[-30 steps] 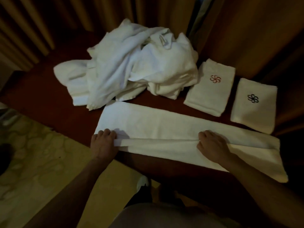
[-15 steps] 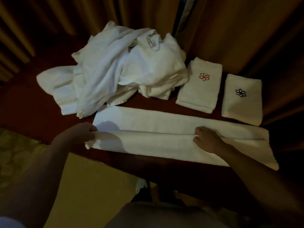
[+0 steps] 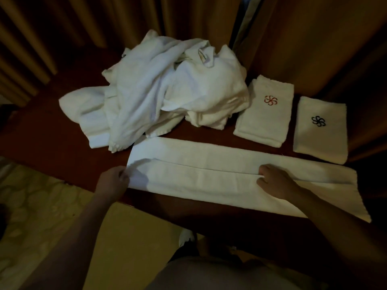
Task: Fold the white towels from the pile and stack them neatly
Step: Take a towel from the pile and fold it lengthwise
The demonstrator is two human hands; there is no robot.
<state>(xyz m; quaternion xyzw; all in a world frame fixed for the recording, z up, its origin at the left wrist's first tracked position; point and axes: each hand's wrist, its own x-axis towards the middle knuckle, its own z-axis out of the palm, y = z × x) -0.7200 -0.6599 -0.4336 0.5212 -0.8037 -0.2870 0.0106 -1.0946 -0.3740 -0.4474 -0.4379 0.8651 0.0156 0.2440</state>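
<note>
Bare dark red tabletop (image 3: 52, 143) lies open to my left. Far ahead the heaped pile of white towels (image 3: 167, 91) blocks my reach, two folded white towels (image 3: 264, 114) crowd the far right, and the brown pleated curtain (image 3: 314, 38) closes behind them.

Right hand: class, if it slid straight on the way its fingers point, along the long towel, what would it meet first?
The right hand points left along the long towel. First it would probably meet the left hand pinching the towel's left end.
</note>
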